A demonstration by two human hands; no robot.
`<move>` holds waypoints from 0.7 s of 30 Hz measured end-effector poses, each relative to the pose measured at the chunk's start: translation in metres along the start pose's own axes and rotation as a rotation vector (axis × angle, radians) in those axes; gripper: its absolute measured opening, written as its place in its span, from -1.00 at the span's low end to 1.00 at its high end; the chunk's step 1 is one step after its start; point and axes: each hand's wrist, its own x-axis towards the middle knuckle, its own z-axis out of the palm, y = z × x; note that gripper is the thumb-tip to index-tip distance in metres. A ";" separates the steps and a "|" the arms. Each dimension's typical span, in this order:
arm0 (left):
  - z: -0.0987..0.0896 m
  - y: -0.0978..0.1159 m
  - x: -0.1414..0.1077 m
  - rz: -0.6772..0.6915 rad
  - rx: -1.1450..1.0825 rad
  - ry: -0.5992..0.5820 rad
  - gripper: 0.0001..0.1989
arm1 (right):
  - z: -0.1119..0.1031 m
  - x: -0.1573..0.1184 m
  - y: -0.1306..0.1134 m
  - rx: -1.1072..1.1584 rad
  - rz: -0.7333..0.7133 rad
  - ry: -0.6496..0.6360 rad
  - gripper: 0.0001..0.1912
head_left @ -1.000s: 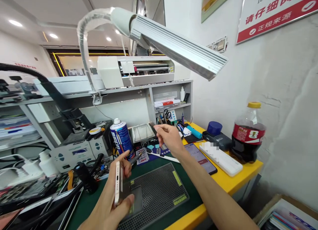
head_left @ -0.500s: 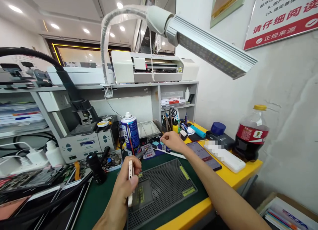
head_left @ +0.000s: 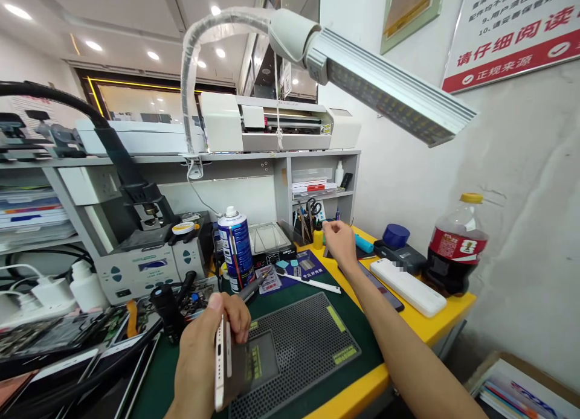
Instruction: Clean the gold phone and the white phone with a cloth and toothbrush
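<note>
A smartphone (head_left: 220,364) with a pale frame is held edge-on in my left hand (head_left: 199,352), its port end facing me. My thumb is up along its edge and the fingers are curled behind it. Below it lies a black perforated mat (head_left: 308,334). Further back, my right hand (head_left: 341,243) has its fingers pinched together in the air by a small yellow bottle (head_left: 318,238); whatever may be between the fingertips is too small to make out. A white-handled brush (head_left: 315,282) lies across a blue card (head_left: 315,267) left of my right forearm.
A blue spray can (head_left: 235,250) and a black flashlight (head_left: 167,313) stand left of centre. Another phone (head_left: 385,292), a white power bank (head_left: 408,286) and a cola bottle (head_left: 458,244) are on the right. A lamp (head_left: 389,81) hangs overhead.
My right hand has moved right and slightly up, from over the blue card to beside the yellow bottle. My left hand, with the smartphone, has shifted left and down.
</note>
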 end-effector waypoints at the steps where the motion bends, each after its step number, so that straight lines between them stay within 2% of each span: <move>1: 0.000 -0.001 -0.001 0.006 0.004 0.007 -0.52 | -0.005 0.006 0.005 -0.045 0.038 0.032 -0.62; 4: -0.001 -0.004 -0.003 0.029 0.040 -0.001 -0.51 | -0.014 0.022 0.024 -0.189 0.156 0.038 -0.73; 9: -0.001 -0.006 -0.004 0.024 0.090 -0.006 -0.50 | -0.013 0.035 0.045 -0.373 0.266 -0.069 -0.71; 14: -0.003 -0.004 -0.001 0.011 0.113 -0.001 -0.50 | 0.004 0.035 0.048 -0.450 0.287 -0.149 -0.67; 17: -0.004 -0.004 0.000 0.014 0.086 -0.013 -0.50 | 0.012 0.030 0.047 -0.442 0.294 -0.153 -0.66; 21: -0.002 -0.006 0.001 0.052 0.066 -0.023 -0.47 | 0.005 0.024 0.037 -0.333 0.268 -0.092 -0.67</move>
